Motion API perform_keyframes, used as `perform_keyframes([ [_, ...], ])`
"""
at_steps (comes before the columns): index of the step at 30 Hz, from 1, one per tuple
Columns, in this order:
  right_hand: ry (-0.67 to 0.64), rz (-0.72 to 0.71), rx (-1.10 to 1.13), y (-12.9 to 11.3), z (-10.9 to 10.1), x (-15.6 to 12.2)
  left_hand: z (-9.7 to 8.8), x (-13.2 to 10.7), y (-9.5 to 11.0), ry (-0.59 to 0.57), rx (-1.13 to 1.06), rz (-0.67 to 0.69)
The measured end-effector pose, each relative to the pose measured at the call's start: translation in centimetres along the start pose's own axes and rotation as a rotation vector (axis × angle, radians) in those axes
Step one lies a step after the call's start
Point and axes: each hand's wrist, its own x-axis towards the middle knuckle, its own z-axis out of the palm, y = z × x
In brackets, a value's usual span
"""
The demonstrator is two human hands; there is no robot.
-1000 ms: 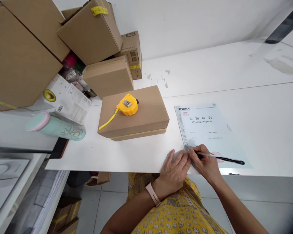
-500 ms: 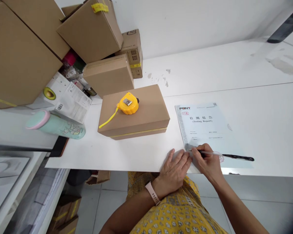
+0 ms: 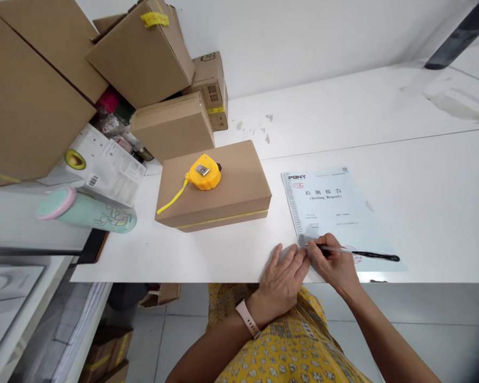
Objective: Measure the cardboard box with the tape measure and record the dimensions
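My right hand (image 3: pixel 335 261) is closed around a pen (image 3: pixel 375 256) with black ends and a pale, clear middle. The pen's tip points left, at the lower left corner of a light-blue spiral-bound booklet (image 3: pixel 327 210) titled "Testing Report". My left hand (image 3: pixel 283 277) lies on the table's front edge, its fingers spread, the fingertips close beside my right hand and the booklet's binding. Farther left, a yellow tape measure (image 3: pixel 204 173) rests on a closed cardboard box (image 3: pixel 235 183), with a short length of tape pulled out.
Several cardboard boxes (image 3: pixel 143 56) are stacked at the back left. A mint-green bottle with a pink rim (image 3: pixel 91 210) lies tilted by a white printed carton (image 3: pixel 112 170). A dark post (image 3: pixel 455 37) stands at the far right of the white table (image 3: pixel 443 207).
The camera view has shifted slightly, so the table's things appear a little farther left. Both hands keep nearly the same place; the pen stays at the booklet's lower left corner.
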Motion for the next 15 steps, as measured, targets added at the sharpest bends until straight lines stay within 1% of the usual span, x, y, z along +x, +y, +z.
perform_keyframes([
  [15,0.002,-0.029,-0.031,-0.25,-0.01,0.16,-0.17,0.1,-0.08,-0.007,-0.002,0.001],
])
